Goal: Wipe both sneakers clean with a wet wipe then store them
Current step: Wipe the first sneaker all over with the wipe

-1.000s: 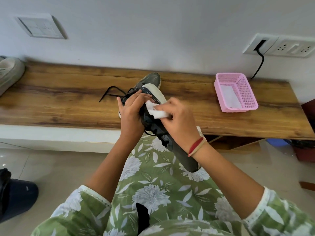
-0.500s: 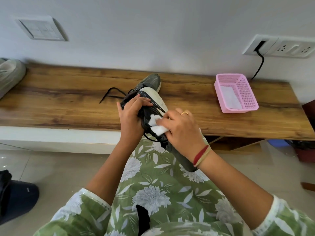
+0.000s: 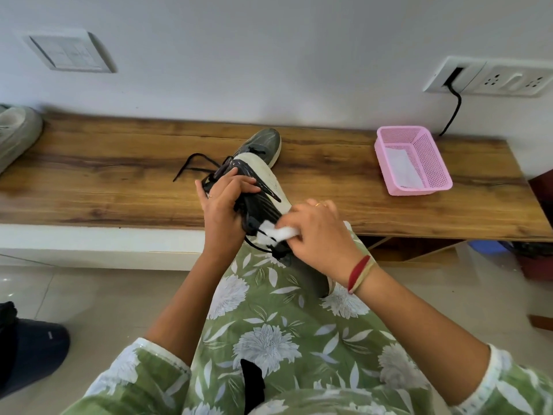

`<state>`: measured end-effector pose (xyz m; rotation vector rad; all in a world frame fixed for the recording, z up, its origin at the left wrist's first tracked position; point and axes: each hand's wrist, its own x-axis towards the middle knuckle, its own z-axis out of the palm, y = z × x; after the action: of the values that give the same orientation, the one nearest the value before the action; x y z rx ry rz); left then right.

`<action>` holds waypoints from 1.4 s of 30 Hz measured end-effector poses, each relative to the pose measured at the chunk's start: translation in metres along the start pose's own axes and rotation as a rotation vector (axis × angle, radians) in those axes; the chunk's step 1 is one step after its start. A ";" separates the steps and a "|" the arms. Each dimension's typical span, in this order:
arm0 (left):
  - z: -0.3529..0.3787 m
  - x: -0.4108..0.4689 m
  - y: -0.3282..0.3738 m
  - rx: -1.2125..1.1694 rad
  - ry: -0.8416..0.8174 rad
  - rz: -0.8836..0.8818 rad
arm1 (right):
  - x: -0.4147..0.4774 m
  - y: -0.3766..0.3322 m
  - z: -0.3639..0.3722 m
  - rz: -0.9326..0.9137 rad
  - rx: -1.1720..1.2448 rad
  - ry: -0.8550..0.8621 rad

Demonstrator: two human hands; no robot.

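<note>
Gripping dark sneaker [image 3: 263, 196] over the lap, just near of the wood-grain bench [image 3: 119, 181], pale speckled sole turned up and right. Clamped round the laced upper with left hand [image 3: 223, 205], fingers curled. Pinching crumpled white wet wipe [image 3: 278, 233] in right hand [image 3: 320, 232], pressed to the ribbed black side by the sole edge. Hands close together, both on the shoe. Seeing second sneaker [image 3: 263, 142] flat on the bench just behind, glossy grey toe pointing far, black lace trailing left. Noting rectangular pink mesh basket [image 3: 431, 163] on the bench's right end, well apart.
</note>
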<state>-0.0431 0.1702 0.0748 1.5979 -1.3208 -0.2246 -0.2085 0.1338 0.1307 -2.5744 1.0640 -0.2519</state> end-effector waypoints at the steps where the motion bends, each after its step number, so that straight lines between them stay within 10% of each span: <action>1: 0.000 0.002 0.001 -0.006 -0.005 0.020 | 0.002 -0.002 0.001 0.029 0.086 0.072; 8: 0.005 0.004 -0.001 -0.060 0.089 0.077 | -0.003 0.004 0.008 -0.002 0.290 0.169; 15: 0.009 0.008 0.001 0.031 0.109 0.118 | 0.032 0.029 -0.020 0.337 0.665 0.435; 25: 0.005 0.009 0.003 -0.153 0.022 0.087 | 0.069 0.022 -0.028 0.211 0.805 0.381; 31: 0.002 0.007 0.000 -0.131 0.012 0.104 | 0.068 0.028 -0.042 0.663 1.421 0.353; 38: 0.003 0.005 0.001 -0.104 -0.089 0.155 | 0.060 0.015 -0.019 -0.102 0.164 0.265; 42: 0.006 0.006 0.002 -0.110 -0.078 0.169 | 0.043 0.022 -0.012 -0.155 0.023 0.182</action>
<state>-0.0461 0.1621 0.0760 1.3896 -1.4694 -0.2533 -0.1960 0.0856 0.1344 -2.6562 0.9138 -0.5428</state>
